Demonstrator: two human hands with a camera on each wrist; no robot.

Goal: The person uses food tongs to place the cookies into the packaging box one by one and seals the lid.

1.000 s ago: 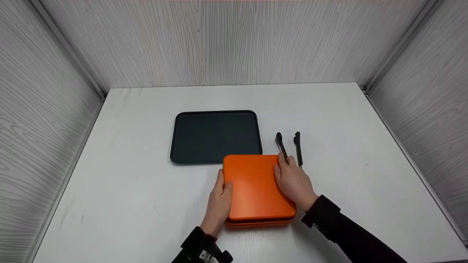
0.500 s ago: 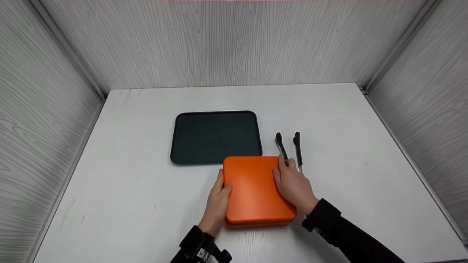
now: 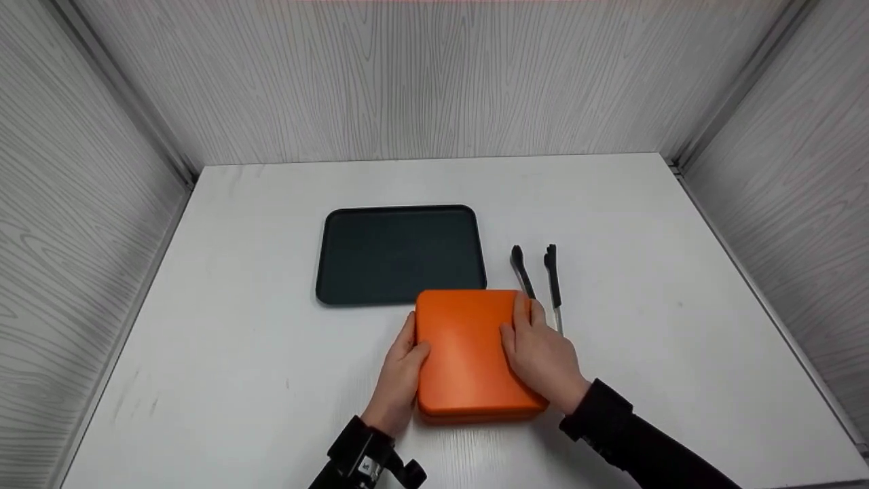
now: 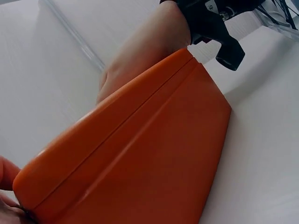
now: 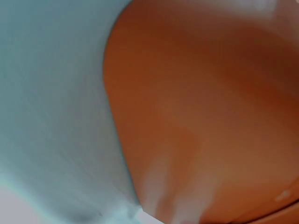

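In the head view an orange square box (image 3: 468, 353) with rounded corners stands at the front middle of the table, its lid down on the base. My left hand (image 3: 397, 380) holds its left side, the thumb on the lid's edge and the fingers along the wall. Over the lid's right edge lies my right hand (image 3: 543, 356), gripping it near the far right corner. A thin seam runs along the box's side (image 4: 140, 135) in the left wrist view. The right wrist view is filled by the box's orange wall (image 5: 196, 112), close up. What is inside stays hidden.
A dark green rectangular tray (image 3: 400, 255) lies just behind the box, its near right corner overlapped by it. Right of the tray, black-tipped tongs (image 3: 553, 275) lie spread, their rear part hidden by my right hand. Grey wood-grain panels (image 3: 407, 81) enclose the white table (image 3: 237, 353).
The gap under the lid's front edge has closed. My right index finger has drawn back onto the lid, and the box has hardly shifted. Tray and tongs stay in place.
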